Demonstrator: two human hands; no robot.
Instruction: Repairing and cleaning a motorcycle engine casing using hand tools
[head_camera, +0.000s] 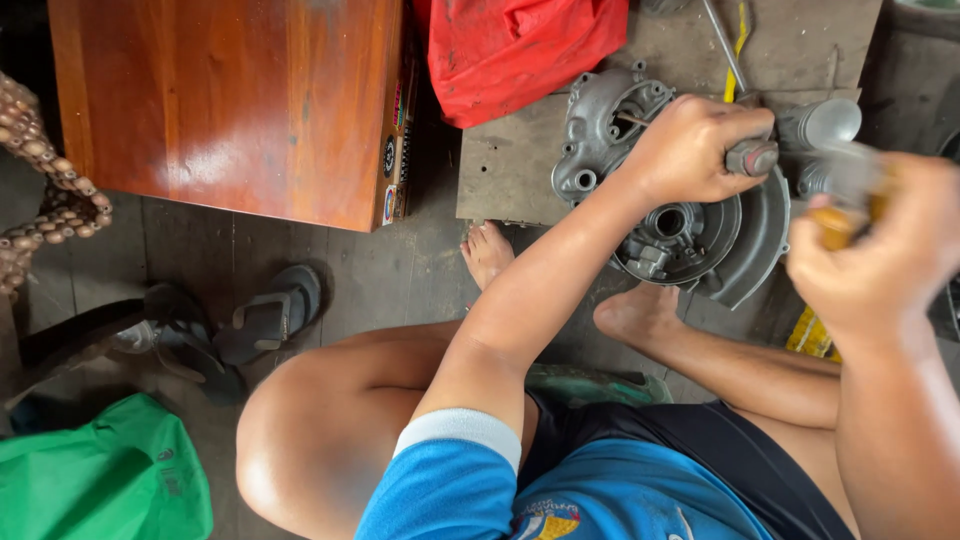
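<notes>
In the head view, a grey metal engine casing (680, 215) is seen lying on a worn board (505, 165) on the floor, far and right of centre, just beyond the person's bare feet (488, 250). The left hand (695, 150) is closed in a fist over the casing, its grip wrapped tightly around the grey handle of a rod-like tool (752, 155) whose thin metal shaft runs away toward the far edge. The right hand (880, 245) is raised at the right, blurred; its grip is closed around an orange-yellow handled object (835, 220), whose kind cannot be told. Just beyond the hands, two grey cylindrical parts (825, 125) are seen beside the casing. A crumpled red cloth (520, 45) lies at the far edge of the board, next to a polished wooden cabinet (230, 100) on the left. Dark sandals (250, 320) rest on the floor near the left knee, and a green bag (100, 480) is seen at the near left corner. A yellow object (812, 335) lies on the floor below the right hand
</notes>
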